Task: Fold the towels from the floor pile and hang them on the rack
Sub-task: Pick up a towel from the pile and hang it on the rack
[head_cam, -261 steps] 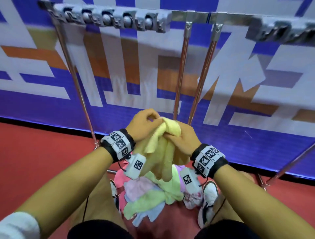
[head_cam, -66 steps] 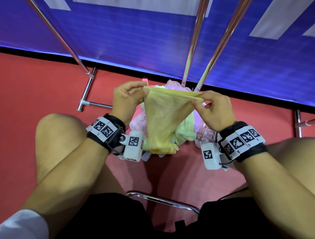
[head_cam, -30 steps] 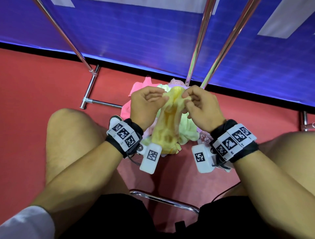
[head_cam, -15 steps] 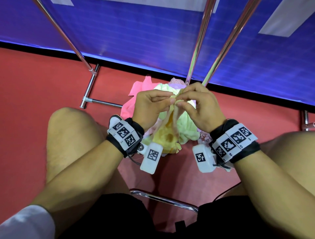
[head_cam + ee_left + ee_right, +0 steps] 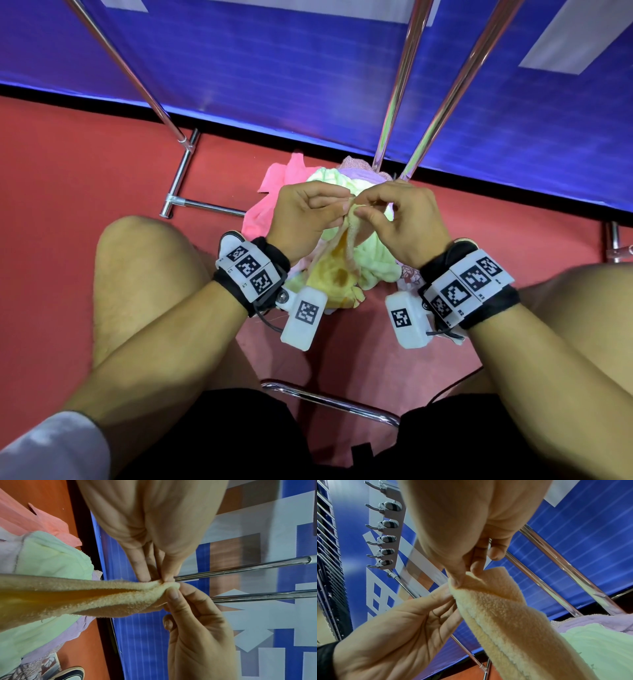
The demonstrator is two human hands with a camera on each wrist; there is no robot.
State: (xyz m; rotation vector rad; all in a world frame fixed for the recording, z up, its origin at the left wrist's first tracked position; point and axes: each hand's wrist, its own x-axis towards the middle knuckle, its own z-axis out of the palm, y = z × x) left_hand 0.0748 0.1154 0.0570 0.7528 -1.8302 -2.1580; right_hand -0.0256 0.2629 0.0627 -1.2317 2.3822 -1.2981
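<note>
A yellow towel (image 5: 337, 274) hangs doubled lengthwise above the floor pile (image 5: 371, 263) of pink, green and purple towels. My left hand (image 5: 340, 209) and right hand (image 5: 361, 209) meet at its top and both pinch the gathered upper corners. In the left wrist view the left fingertips (image 5: 145, 576) press the towel (image 5: 85, 595) from above and the right thumb (image 5: 173, 593) from below. The right wrist view has the right hand (image 5: 464, 577) pinching the towel's folded tip (image 5: 496, 608). The chrome rack legs (image 5: 394, 85) rise just behind the pile.
I sit with bare knees either side of the pile on a red floor. The rack's left leg and foot bar (image 5: 178, 185) stand to the left, and a chrome seat rail (image 5: 329, 401) lies below. A blue banner wall (image 5: 274, 68) closes the back. Rack clips (image 5: 388, 524) are overhead.
The towel was stretched flat between my hands; they came together, doubling it. Over the last second the hands stay joined and the fingers shift their pinch at the top edge.
</note>
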